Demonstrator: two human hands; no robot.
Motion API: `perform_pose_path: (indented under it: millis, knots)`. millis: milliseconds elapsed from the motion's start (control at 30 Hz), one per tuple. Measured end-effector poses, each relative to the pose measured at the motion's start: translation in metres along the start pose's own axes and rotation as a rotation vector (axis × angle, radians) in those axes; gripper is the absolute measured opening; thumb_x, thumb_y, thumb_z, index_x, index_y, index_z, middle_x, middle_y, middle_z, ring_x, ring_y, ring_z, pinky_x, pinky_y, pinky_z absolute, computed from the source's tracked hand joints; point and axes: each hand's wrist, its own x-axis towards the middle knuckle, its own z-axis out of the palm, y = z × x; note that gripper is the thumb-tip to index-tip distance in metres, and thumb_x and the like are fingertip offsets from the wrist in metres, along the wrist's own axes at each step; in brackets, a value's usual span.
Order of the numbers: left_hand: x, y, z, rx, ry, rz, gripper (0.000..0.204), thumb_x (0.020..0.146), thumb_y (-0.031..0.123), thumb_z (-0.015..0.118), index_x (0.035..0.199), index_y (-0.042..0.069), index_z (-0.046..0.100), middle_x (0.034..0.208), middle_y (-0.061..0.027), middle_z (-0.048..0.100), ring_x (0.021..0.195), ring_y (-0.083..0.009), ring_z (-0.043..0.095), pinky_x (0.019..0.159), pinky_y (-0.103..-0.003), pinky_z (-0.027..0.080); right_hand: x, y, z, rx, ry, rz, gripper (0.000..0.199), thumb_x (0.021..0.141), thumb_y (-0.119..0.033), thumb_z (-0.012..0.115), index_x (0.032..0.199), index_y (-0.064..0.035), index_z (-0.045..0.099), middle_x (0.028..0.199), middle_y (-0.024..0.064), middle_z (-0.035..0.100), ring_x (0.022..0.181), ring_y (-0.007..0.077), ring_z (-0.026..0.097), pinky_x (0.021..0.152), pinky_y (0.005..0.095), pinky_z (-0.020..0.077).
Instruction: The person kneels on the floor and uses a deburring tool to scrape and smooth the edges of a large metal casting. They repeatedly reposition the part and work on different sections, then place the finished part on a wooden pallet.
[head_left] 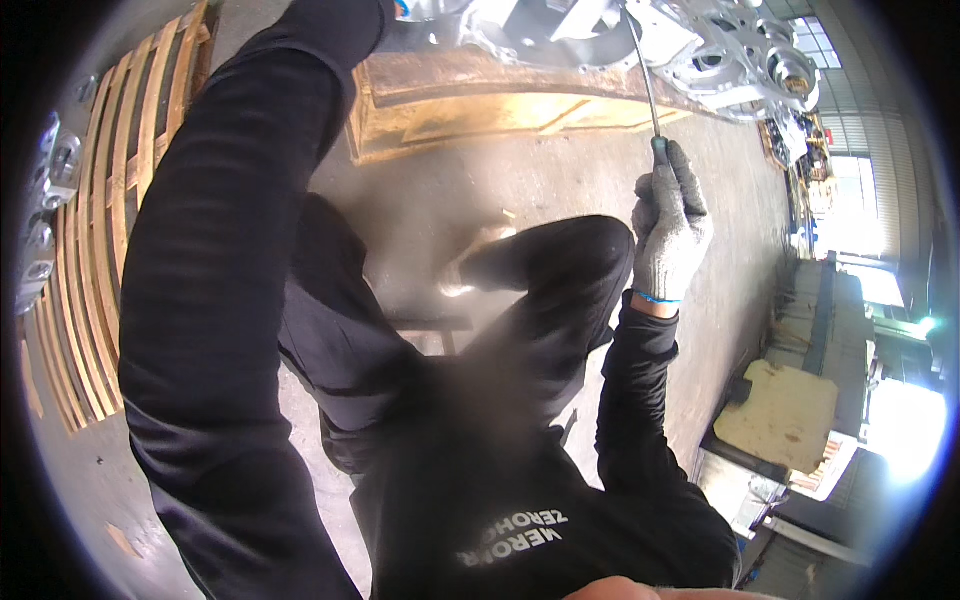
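Note:
My right hand (672, 225), in a grey knit glove with a blue cuff edge, is closed around the dark handle of a long thin metal tool (649, 85). Whether that tool is a file or a screwdriver I cannot make out. Its shaft points away from me, and its far end overlaps a bright silver metal casting (690, 58) with round openings. My left arm (225, 230), in a black sleeve, reaches up to the top edge toward the castings. Only a bit of blue glove cuff shows at its end; the left hand itself lies beyond the picture.
Under the castings stands a wooden crate or pallet (480, 105). Slatted wooden pallets (115, 180) lie at left, with more metal castings (45, 220) beside them. A yellowish board (778, 415) and other equipment stand at right. My bent legs (560, 260) are below the crate.

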Motion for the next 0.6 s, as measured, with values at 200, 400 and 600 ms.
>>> perform_pose_path:
  millis: [200,400,600]
  knots:
    - [-0.001,0.001,0.0,-0.011,-0.001,0.0,0.046,0.106,0.043,0.047,0.097,0.012,0.079,0.083,-0.0099,0.075,0.075,-0.0294,0.073,0.075,-0.043,0.058,0.008,-0.002,-0.001,-0.035,-0.091,-0.095,0.034,0.102,-0.004,0.063,0.135,0.0055,0.068,0.082,0.0028,0.067,0.061,0.0033,0.049,0.053,0.019,0.037]
    - [0.0,0.001,0.0,-0.016,0.005,-0.004,0.044,0.105,0.041,0.048,0.098,0.011,0.079,0.083,-0.0099,0.075,0.076,-0.0293,0.072,0.074,-0.043,0.058,0.016,-0.006,-0.009,-0.053,-0.099,-0.121,0.032,0.099,-0.002,0.067,0.131,0.0049,0.07,0.083,0.0057,0.07,0.063,0.0055,0.055,0.052,0.0205,0.0383]
    - [0.0,0.002,-0.001,-0.015,0.006,-0.005,0.043,0.105,0.04,0.048,0.098,0.011,0.079,0.083,-0.0098,0.075,0.076,-0.0291,0.072,0.074,-0.043,0.058,0.01,-0.005,0.0,-0.013,-0.101,-0.09,0.035,0.1,-0.004,0.067,0.133,0.0053,0.068,0.081,0.0066,0.069,0.059,0.0042,0.051,0.052,0.0194,0.0362]
